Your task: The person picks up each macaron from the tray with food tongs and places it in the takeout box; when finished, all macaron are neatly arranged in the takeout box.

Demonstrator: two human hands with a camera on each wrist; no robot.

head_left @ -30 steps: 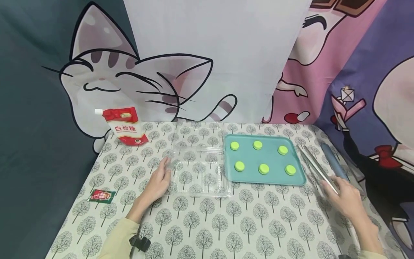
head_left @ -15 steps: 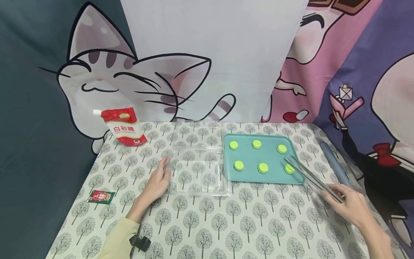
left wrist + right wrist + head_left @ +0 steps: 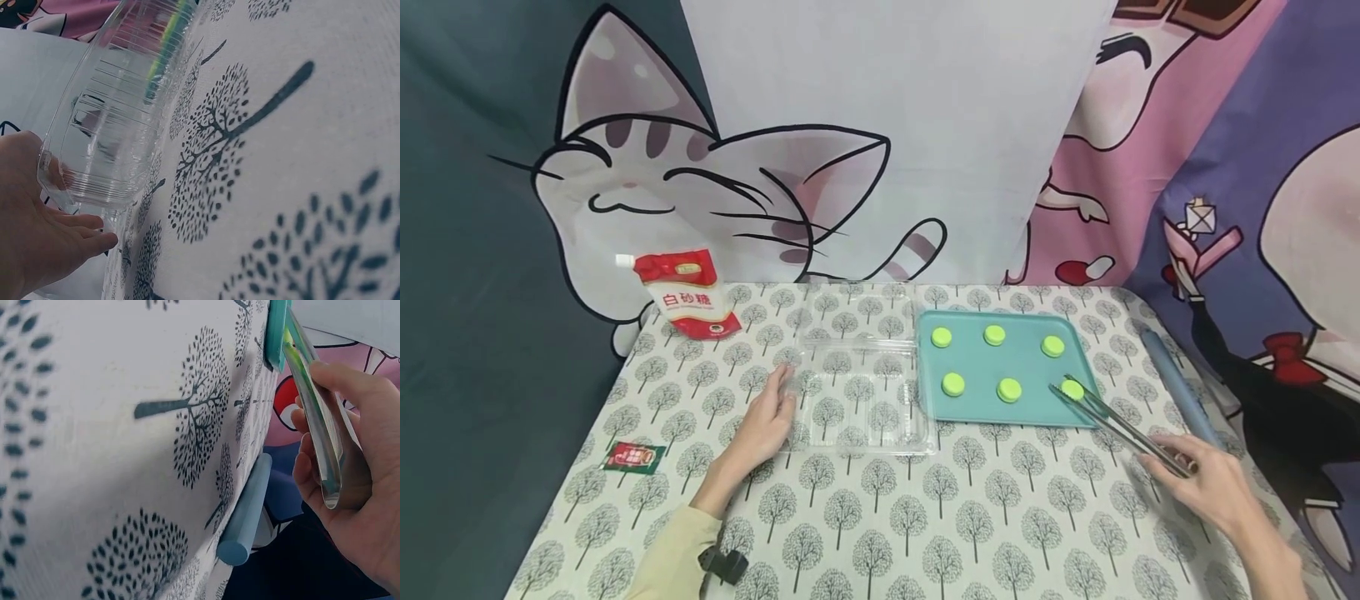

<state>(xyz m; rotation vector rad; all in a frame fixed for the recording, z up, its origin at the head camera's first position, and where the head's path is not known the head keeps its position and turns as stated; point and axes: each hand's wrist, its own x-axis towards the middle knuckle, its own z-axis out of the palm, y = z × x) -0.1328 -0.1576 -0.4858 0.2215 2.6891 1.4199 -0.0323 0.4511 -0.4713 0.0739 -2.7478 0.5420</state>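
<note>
My right hand (image 3: 1206,479) holds metal tongs (image 3: 1123,429) by their closed end. The tips of the tongs stand apart around the near right green macaron (image 3: 1072,389) on a teal tray (image 3: 973,408). Several more such macarons sit on the tray in two rows. My left hand (image 3: 767,421) rests at the left side of a clear plastic box (image 3: 857,448), its fingers loosely extended at the wall. In the left wrist view one finger shows through the box's corner (image 3: 53,169). The box's lid (image 3: 861,312) lies folded back behind it.
A red and white sugar pouch (image 3: 688,296) stands at the back left of the table. Nearer lies a small red and green packet (image 3: 632,457). A blue-grey rod (image 3: 1180,387) lies along the right edge. Printed curtains hang behind the table.
My right hand has brought the tongs from beside the tray over it, then down around the near right macaron. My left hand has stayed at the box.
</note>
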